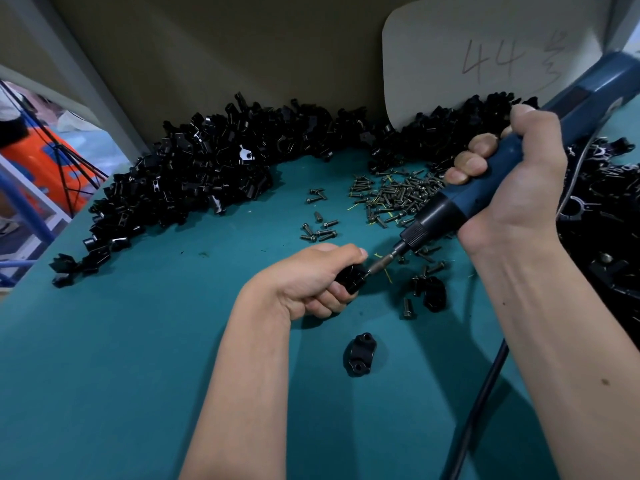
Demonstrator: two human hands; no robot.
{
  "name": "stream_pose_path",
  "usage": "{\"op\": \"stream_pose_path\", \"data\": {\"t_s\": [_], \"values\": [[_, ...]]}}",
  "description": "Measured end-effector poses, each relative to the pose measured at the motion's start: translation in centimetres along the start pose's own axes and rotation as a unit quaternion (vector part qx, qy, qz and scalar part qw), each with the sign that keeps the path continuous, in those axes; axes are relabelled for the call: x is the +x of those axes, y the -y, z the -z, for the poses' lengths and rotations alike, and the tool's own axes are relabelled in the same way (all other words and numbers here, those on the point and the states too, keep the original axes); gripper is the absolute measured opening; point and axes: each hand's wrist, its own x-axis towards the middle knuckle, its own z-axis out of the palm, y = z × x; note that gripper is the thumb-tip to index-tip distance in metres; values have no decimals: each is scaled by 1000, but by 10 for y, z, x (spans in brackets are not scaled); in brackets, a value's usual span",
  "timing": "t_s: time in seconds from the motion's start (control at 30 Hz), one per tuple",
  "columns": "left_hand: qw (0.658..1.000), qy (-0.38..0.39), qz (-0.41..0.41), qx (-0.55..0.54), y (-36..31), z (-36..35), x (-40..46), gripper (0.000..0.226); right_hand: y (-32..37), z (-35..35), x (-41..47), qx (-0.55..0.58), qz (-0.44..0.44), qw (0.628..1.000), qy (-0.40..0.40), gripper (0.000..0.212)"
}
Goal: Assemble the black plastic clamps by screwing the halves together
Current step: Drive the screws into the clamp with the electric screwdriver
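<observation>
My left hand [311,278] grips a black plastic clamp [351,278] just above the teal table. My right hand [509,181] grips a blue electric screwdriver [485,192], angled down to the left. Its bit [381,263] touches the right side of the held clamp. A loose clamp half [358,355] with two holes lies on the table near me. Another black clamp piece [433,294] lies to the right of the held one. Loose screws [391,195] are scattered behind the hands.
A large heap of black clamp parts [194,188] runs along the back and left of the teal table [138,358]. More black parts [602,216] pile at the right. A white card marked 44 [485,60] leans at the back. The screwdriver's cable [481,403] trails down on the right.
</observation>
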Motion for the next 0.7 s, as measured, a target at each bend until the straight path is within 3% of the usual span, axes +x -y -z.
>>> {"op": "stream_pose_path", "data": {"t_s": [0.3,0.47,0.57,0.7], "values": [[999,21,-21,-13,4,1,3,34,1,5,2,-21,1,998,-57,35],[990,88,-103,-29,14,9,0,35,6,10,0,-18,-5,999,-48,34],[987,75,-138,-31,18,14,-2,33,6,10,1,-19,-1,999,-47,37],[988,53,-145,-23,19,13,-1,39,8,12,5,21,-28,999,-20,57]]}}
